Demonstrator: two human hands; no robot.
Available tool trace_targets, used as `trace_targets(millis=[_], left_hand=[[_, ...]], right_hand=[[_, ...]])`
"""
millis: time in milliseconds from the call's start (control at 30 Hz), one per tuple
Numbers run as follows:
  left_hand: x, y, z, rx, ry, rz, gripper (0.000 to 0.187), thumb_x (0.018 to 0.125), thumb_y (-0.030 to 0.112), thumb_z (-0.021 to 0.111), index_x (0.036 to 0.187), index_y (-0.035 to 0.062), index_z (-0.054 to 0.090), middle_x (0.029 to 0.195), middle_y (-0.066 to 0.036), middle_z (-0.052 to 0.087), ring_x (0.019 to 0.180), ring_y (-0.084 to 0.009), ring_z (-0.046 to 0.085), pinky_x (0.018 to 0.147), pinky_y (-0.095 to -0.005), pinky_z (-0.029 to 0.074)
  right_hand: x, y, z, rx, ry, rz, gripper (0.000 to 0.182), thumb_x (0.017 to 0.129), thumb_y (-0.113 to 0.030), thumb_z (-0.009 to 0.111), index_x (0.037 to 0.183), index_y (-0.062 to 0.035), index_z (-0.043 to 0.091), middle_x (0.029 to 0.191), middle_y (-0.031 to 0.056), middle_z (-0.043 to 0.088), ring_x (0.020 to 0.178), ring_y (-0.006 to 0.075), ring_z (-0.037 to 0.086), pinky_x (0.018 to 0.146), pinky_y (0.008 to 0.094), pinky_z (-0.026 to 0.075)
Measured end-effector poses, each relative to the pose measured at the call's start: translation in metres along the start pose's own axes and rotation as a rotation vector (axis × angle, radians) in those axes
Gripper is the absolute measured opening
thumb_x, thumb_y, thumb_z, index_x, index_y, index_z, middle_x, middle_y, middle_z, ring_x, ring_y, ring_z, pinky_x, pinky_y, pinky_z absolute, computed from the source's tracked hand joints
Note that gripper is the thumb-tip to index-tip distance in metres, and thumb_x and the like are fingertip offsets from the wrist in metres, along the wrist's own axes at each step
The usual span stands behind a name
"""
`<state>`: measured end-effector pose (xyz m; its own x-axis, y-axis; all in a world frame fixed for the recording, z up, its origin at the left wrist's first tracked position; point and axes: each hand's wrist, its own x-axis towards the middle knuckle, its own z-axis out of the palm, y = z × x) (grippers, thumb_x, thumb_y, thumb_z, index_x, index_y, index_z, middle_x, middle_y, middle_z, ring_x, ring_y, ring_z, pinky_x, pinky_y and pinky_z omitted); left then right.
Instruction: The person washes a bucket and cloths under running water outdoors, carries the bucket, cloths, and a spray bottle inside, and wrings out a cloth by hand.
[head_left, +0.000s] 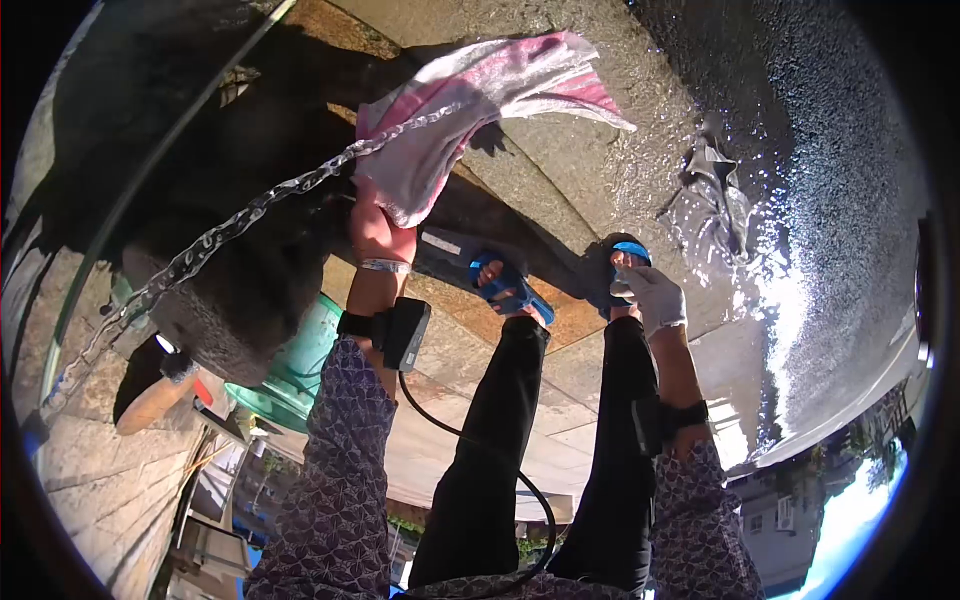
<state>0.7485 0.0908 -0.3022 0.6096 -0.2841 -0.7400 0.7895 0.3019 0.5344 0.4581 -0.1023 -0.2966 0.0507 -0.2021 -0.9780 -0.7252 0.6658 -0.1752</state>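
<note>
Where the water stream (320,174) crossed in view, the pink-and-white cloth (520,78) hung out above the paving (545,170), its near end gripped in the left hand (383,230); grip judged closed, fingers lost in folds. Held away from the blue sandals (513,297), probably to keep it in the water's path. Right hand (661,299), white-gloved, beside one sandal: fingers partly bent, hold could not be told. Grey cloth (738,215) lay soaked on wet ground. No brand, label or writing readable.
</note>
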Motion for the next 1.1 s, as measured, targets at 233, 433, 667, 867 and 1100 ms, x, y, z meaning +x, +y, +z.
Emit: trace_targets(millis=[233, 433, 667, 867, 1100], left_hand=[[-0.006, -0.005, 0.104, 0.382, 0.024, 0.263, 0.03, 0.09, 0.029, 0.05, 0.103, 0.0021, 0.056, 0.103, -0.004, 0.056, 0.096, -0.0115, 0.05, 0.087, -0.0259, 0.038], [-0.088, 0.039, 0.155, 0.218, -0.204, 0.484, 0.06, 0.09, 0.048, 0.038, 0.131, 0.005, 0.03, 0.127, -0.009, 0.042, 0.115, -0.0237, 0.043, 0.096, -0.0398, 0.036], [-0.003, -0.028, 0.015, 0.184, 0.077, 0.044, 0.049, 0.092, 0.041, 0.038, 0.129, 0.0082, 0.036, 0.129, -0.007, 0.043, 0.117, -0.0226, 0.041, 0.096, -0.0422, 0.034], [0.089, -0.028, -0.027, 0.196, 0.249, 0.076, 0.024, 0.089, 0.03, 0.044, 0.097, 0.009, 0.054, 0.09, -0.005, 0.06, 0.081, -0.0195, 0.056, 0.075, -0.0368, 0.045], [0.041, -0.004, 0.02, -0.021, 0.041, 0.028, 0.034, 0.089, 0.026, 0.045, 0.117, 0.0066, 0.048, 0.118, -0.01, 0.052, 0.108, -0.0269, 0.05, 0.093, -0.0436, 0.04]], right_hand=[[-0.014, -0.017, 0.001, 0.023, -0.025, -0.015, 0.021, 0.082, -0.02, 0.061, 0.089, 0.0006, 0.063, 0.077, 0.0023, 0.063, 0.07, 0.0086, 0.06, 0.06, 0.0208, 0.046], [-0.017, -0.022, -0.006, -0.065, -0.003, -0.123, 0.026, 0.081, -0.026, 0.063, 0.092, -0.0022, 0.064, 0.081, 0.0037, 0.064, 0.072, 0.0108, 0.061, 0.055, 0.0239, 0.047], [-0.02, -0.036, 0.009, -0.102, 0.082, 0.01, 0.024, 0.082, -0.023, 0.062, 0.095, -0.003, 0.063, 0.084, 0.0066, 0.064, 0.075, 0.0118, 0.061, 0.05, 0.0245, 0.046], [0.005, 0.008, -0.002, 0.006, -0.02, -0.086, 0.026, 0.083, -0.024, 0.06, 0.096, -0.0021, 0.062, 0.084, 0.0049, 0.064, 0.074, 0.0122, 0.062, 0.049, 0.0259, 0.046], [0.007, 0.013, 0.013, 0.052, -0.024, -0.131, 0.022, 0.082, -0.024, 0.062, 0.086, -0.0023, 0.064, 0.079, 0.0047, 0.064, 0.067, 0.0086, 0.059, 0.052, 0.0229, 0.045]])
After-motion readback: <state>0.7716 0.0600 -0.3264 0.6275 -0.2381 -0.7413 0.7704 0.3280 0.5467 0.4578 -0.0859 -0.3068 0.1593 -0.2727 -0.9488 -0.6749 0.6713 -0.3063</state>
